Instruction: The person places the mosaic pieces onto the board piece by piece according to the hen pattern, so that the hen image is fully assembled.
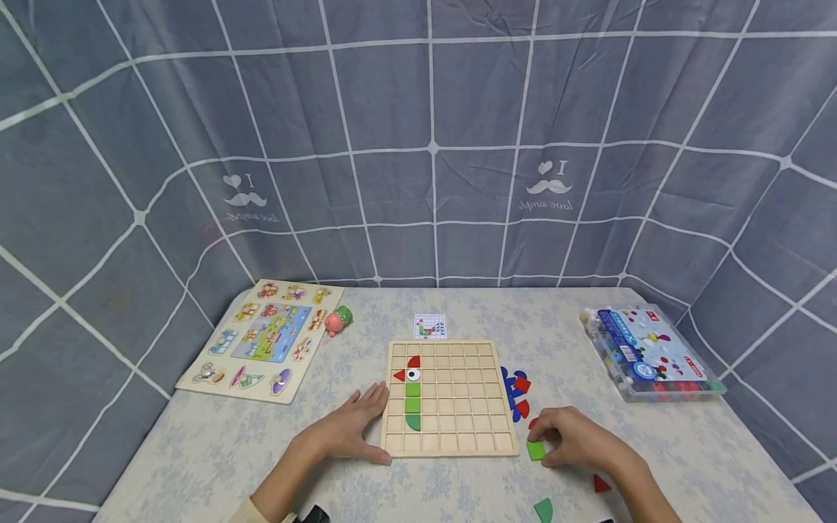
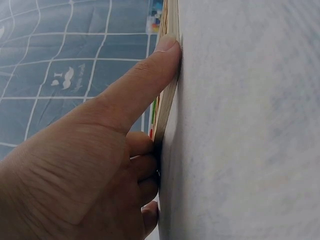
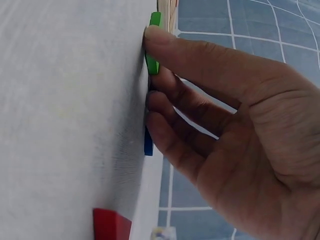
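Observation:
A wooden grid board [image 1: 461, 407] lies at the middle of the table. On its left columns sit a red quarter circle [image 1: 414, 362], a red triangle [image 1: 399, 375], a round eye tile [image 1: 413, 375], two light green squares [image 1: 413, 398] and a darker green quarter circle [image 1: 413, 422]. My left hand [image 1: 346, 430] rests against the board's left side, its thumb at the near corner. To the right of the board, my right hand [image 1: 575, 439] pinches a light green square tile [image 1: 536, 451] between thumb and fingers, close over the table; the right wrist view shows the tile [image 3: 154, 47] edge-on.
Blue pieces [image 1: 511, 392] and red pieces [image 1: 522, 383] lie along the board's right edge. Nearer me are a red triangle [image 1: 601, 484] and a green quarter circle [image 1: 544, 510]. A pattern card [image 1: 429, 327], picture puzzle [image 1: 222, 363], small toy [image 1: 335, 322] and plastic box [image 1: 654, 356] stand around.

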Tool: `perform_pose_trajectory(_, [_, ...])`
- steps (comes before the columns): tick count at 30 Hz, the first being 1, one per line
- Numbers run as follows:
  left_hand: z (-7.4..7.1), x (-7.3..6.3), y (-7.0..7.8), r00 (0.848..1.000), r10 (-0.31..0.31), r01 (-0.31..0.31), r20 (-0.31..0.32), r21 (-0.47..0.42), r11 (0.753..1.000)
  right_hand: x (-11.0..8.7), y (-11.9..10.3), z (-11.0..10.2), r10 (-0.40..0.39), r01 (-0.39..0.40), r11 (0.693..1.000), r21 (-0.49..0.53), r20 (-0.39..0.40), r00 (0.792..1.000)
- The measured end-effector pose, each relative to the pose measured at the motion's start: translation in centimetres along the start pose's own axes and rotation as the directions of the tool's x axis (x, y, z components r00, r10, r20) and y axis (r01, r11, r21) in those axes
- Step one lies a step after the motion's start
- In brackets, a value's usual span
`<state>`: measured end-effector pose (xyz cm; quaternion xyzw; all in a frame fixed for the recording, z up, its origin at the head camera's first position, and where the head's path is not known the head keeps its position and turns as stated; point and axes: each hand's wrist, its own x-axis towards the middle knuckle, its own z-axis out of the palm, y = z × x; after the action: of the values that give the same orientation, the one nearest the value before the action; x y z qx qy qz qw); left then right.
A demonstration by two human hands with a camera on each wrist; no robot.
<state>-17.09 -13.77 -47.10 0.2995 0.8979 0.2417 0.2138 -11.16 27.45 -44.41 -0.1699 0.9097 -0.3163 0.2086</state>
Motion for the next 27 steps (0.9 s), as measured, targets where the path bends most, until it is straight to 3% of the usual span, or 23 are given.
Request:
perform_pose_trajectory(14, [0.0,0.1,0.0,1.000,-0.002,0.002,-0.002,0.004,1.000,0.0,0.3,0.0,-0.026,0.026,0.999,0.023,-0.015,1.000])
perform_pose_trajectory(22, [0.0,0.1,0.1,1.000,-0.002,0.002,0.000,0.001,1.000,0.6,-1.2,-0.4,-0.010,0.010,1.000,-0.002,-0.035,0.999])
perform_pose_trajectory(27, [0.0,0.0,0.0,1.000,-0.001,0.001,0.001,0.006,1.000,1.5,-2.5,-0.4,-0.061,0.059,0.998,-0.028,-0.054,0.997])
